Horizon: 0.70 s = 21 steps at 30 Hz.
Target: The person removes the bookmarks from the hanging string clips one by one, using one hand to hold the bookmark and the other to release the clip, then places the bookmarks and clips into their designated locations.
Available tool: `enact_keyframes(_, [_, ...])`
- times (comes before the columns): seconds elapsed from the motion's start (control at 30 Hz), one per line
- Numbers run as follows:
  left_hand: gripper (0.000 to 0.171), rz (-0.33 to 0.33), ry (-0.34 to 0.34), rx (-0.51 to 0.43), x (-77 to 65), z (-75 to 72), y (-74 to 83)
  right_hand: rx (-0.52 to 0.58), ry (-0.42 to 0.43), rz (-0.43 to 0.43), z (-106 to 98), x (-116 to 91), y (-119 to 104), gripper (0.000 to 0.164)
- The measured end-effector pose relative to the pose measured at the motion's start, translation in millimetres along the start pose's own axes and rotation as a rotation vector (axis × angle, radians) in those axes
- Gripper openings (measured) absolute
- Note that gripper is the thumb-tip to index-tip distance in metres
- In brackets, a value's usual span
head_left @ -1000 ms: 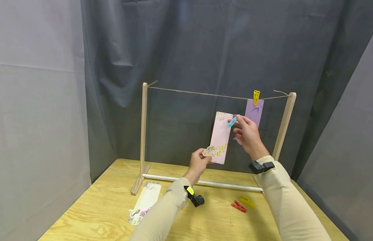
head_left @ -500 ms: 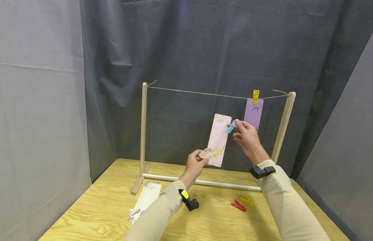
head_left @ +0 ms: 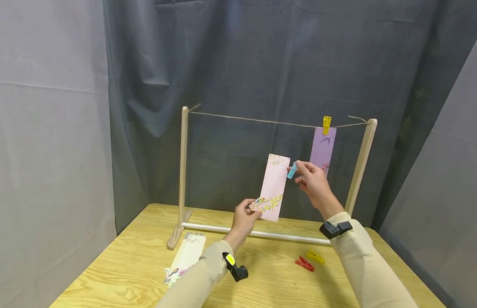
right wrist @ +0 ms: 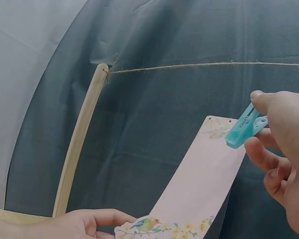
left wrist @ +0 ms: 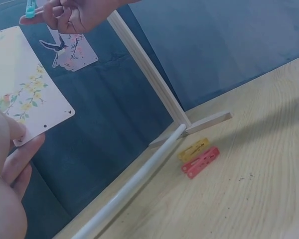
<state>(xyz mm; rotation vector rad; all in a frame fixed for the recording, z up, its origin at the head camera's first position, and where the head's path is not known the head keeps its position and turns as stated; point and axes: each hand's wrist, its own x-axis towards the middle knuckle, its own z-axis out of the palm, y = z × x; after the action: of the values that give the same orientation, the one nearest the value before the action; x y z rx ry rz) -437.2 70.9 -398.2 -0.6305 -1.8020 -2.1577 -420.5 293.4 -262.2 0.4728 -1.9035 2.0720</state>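
Note:
My left hand (head_left: 243,221) pinches the lower left corner of a pale pink bookmark card (head_left: 276,179) with yellow blossoms and a small bird. The card leans slightly right, held in the air below the twine line (head_left: 253,119). Beside its upper right edge, my right hand (head_left: 314,185) pinches a light blue clothespin (right wrist: 244,128) between thumb and fingers. In the right wrist view the clothespin overlaps the card's top corner. Behind the right hand, a purple card (head_left: 323,147) hangs from the line by a yellow clothespin (head_left: 327,125).
A red clothespin (head_left: 305,264) and another yellow clothespin (head_left: 315,256) lie on the wooden table (head_left: 119,273) at the right. More cards (head_left: 189,252) lie at the left, partly behind the left sleeve. Wooden posts (head_left: 183,167) hold the line, with a white bar (head_left: 277,235) low between them.
Both hands have moved down and a little left, carrying the pink card and the blue clothespin with them. The purple card still hangs from the line.

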Motion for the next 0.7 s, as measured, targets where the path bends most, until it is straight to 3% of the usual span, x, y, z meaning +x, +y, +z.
enact_keyframes(0.27, [0.035, -0.005, 0.030, 0.002, -7.2, -5.5, -5.4, -0.005, 0.004, 0.016, -1.3, -4.2, 11.4, 0.035])
enact_keyframes(0.7, [0.035, -0.030, 0.012, -0.008, -21.0, -19.4, -5.4, -0.036, 0.000, 0.039, -5.0, -16.8, 30.3, 0.037])
